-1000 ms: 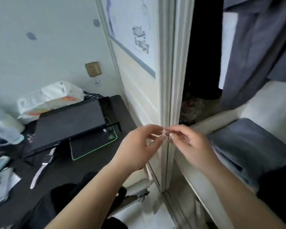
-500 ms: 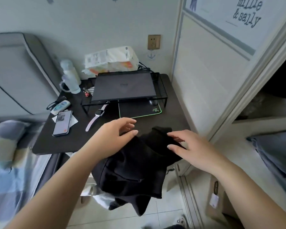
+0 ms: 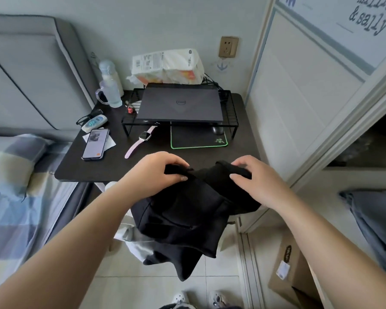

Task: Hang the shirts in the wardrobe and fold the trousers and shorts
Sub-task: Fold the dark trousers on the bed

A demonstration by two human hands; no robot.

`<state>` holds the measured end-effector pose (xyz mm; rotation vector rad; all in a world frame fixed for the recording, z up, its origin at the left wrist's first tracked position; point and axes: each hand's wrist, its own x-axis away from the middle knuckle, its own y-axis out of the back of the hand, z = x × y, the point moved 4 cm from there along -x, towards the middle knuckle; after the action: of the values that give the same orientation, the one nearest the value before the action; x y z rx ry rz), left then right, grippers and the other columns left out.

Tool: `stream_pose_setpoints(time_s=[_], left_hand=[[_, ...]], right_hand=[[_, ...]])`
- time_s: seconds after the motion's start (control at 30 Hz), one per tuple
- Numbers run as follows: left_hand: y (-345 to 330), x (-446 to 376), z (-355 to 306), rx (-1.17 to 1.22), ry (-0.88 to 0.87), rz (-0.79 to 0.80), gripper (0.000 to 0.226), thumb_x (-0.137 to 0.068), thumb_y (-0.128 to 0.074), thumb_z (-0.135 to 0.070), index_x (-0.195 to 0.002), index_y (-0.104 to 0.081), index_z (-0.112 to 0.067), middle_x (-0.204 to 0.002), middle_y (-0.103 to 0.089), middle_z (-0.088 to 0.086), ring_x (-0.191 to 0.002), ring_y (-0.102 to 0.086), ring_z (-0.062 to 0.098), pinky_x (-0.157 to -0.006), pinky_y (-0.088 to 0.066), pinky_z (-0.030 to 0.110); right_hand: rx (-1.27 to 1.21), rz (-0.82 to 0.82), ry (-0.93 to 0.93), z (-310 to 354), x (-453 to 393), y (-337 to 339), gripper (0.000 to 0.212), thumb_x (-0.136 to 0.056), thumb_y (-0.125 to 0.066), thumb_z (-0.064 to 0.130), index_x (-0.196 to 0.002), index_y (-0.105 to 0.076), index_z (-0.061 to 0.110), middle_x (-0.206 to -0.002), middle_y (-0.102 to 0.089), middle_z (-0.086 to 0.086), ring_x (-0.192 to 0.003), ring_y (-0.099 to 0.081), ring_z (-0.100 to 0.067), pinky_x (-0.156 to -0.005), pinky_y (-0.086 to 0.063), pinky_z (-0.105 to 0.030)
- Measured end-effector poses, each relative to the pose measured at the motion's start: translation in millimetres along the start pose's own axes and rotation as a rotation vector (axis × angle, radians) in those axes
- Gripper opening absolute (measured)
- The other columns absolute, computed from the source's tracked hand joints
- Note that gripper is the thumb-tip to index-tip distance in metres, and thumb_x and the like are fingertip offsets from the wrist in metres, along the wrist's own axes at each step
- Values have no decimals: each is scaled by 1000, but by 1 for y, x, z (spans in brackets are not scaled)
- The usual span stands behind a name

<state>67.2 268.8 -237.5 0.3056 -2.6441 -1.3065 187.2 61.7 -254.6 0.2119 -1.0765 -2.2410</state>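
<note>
A black garment (image 3: 183, 221) hangs in a bunch off the front edge of the dark desk (image 3: 112, 161), over something white (image 3: 134, 241). My left hand (image 3: 156, 175) grips its top edge on the left, fingers curled over the cloth. My right hand (image 3: 254, 177) grips the top edge on the right the same way. The wardrobe (image 3: 321, 101) stands to the right, its sliding door partly open. Folded grey-blue clothes (image 3: 374, 221) lie on a wardrobe shelf at the right edge.
On the desk are a closed laptop (image 3: 181, 105) on a wire stand, a mouse pad (image 3: 198, 139), a phone (image 3: 95, 143), a watch (image 3: 140, 140), a bottle (image 3: 109, 90) and a tissue pack (image 3: 167, 65). A bed (image 3: 11, 186) lies left. A cardboard box (image 3: 292, 275) stands on the floor.
The view swung from the wardrobe door frame down to the desk. Both hands dropped from the door edge onto the black garment and now grip its top edge.
</note>
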Motion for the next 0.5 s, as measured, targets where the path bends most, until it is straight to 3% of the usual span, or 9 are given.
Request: stream_pose_setpoints(time_s=[0.07,0.13,0.2,0.27,0.4,0.5], left_hand=[[9,0,-2,8,-14,-61,22,-82,-73,-25,-102,-70,-32,-96,-62,-20,-93,-54,-5,-81,-33,-1],[21,1,-5,7,-19,-115,19,-83,-73,-25,-99,-70,-34,-94,-62,-20,-91,-54,-6,-82,-35,3],[37,3,-9,0,-6,-165,18,-83,-72,-26,-95,-67,-38,-92,-61,-17,-88,-53,-10,-80,-36,8],[55,8,-14,3,13,-247,18,-83,-72,-25,-91,-64,-40,-89,-59,-20,-82,-51,-16,-75,-33,4],[93,23,-26,113,69,-502,22,-85,-70,-23,-84,-64,-44,-86,-67,-23,-84,-60,-9,-83,-42,11],[112,37,-31,329,140,-637,19,-88,-67,-19,-89,-70,-37,-93,-73,-3,-93,-67,12,-94,-49,28]], right_hand=[[-184,21,13,5,-4,7,15,-92,-56,28,-105,-58,37,-106,-56,28,-97,-52,10,-77,-40,-15],[-329,23,36,12,-7,16,18,-92,-54,24,-101,-63,37,-104,-60,27,-95,-53,14,-78,-39,-12],[-426,6,58,19,-12,26,20,-92,-55,23,-95,-69,38,-97,-66,19,-97,-58,4,-87,-44,-22],[-512,-3,83,30,-18,36,19,-91,-58,24,-91,-71,37,-92,-69,13,-97,-61,-5,-90,-47,-30],[-626,76,182,63,-31,49,18,-92,-59,23,-91,-73,34,-93,-72,9,-97,-65,-11,-90,-49,-34],[-681,191,278,95,-33,47,20,-93,-57,15,-95,-72,28,-88,-73,8,-86,-67,-7,-79,-51,-26]])
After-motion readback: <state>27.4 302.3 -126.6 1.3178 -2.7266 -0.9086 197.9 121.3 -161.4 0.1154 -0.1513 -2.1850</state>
